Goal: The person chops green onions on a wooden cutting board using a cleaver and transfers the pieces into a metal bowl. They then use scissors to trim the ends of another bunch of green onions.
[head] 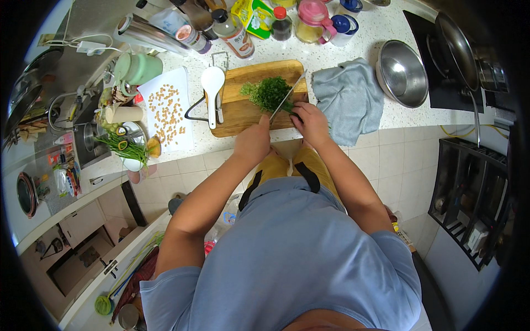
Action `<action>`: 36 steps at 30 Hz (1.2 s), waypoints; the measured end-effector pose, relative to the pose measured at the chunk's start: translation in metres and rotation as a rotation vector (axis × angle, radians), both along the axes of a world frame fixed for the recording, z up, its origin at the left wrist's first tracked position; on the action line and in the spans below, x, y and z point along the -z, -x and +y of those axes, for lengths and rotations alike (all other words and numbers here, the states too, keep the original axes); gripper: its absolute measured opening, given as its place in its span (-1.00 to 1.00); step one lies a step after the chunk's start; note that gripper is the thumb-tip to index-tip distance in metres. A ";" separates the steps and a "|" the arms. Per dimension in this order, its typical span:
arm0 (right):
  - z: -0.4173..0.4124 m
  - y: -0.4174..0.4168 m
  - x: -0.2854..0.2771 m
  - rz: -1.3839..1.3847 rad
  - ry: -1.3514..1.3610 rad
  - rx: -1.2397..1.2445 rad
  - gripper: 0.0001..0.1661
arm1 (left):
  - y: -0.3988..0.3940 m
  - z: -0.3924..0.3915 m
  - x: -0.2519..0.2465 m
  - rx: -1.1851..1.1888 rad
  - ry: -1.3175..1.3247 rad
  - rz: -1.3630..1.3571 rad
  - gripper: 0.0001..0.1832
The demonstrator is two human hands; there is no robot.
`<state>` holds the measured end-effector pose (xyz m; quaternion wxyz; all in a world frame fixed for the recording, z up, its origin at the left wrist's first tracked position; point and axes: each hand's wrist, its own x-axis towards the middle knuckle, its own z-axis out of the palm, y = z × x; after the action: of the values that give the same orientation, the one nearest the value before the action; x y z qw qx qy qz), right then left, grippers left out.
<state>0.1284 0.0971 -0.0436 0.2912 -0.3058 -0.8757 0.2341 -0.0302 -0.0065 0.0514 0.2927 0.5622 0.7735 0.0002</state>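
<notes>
My left hand (254, 140) grips a kitchen knife (287, 94), whose blade slants up and away to the right over a wooden cutting board (240, 122). A heap of finely chopped green herbs or scallions (271, 93) lies on the board, mostly left of the blade and paler at its left end. Close by on the right, my right hand (310, 123) has its fingertips curled over an uncut green bunch (287, 106) beside the blade. The knife handle is hidden inside my left fist. A white rice paddle (213, 85) rests across the board's left edge.
Peanuts (166, 111) are spread over a white sheet (184, 140) at left. Scallions (132, 151) lie on a plate beyond it. Right of the board are a grey cloth (350, 101) and a steel bowl (402, 74). Bottles (234, 35) and jars (310, 22) line the back.
</notes>
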 end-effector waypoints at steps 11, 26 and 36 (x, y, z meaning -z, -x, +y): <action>-0.002 0.000 0.014 -0.027 -0.142 -0.013 -0.88 | -0.005 0.004 0.014 0.026 -0.005 0.058 -0.62; -0.004 0.011 0.015 0.001 -0.128 0.023 -0.91 | 0.002 -0.009 0.010 0.020 -0.068 0.030 -0.66; -0.006 0.012 0.014 -0.032 -0.080 0.050 -0.93 | -0.008 0.018 0.024 -0.064 -0.006 0.023 -0.61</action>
<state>0.1166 0.0911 -0.0573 0.2950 -0.3194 -0.8810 0.1865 -0.0222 0.0111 0.0277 0.2818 0.5382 0.7943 0.0055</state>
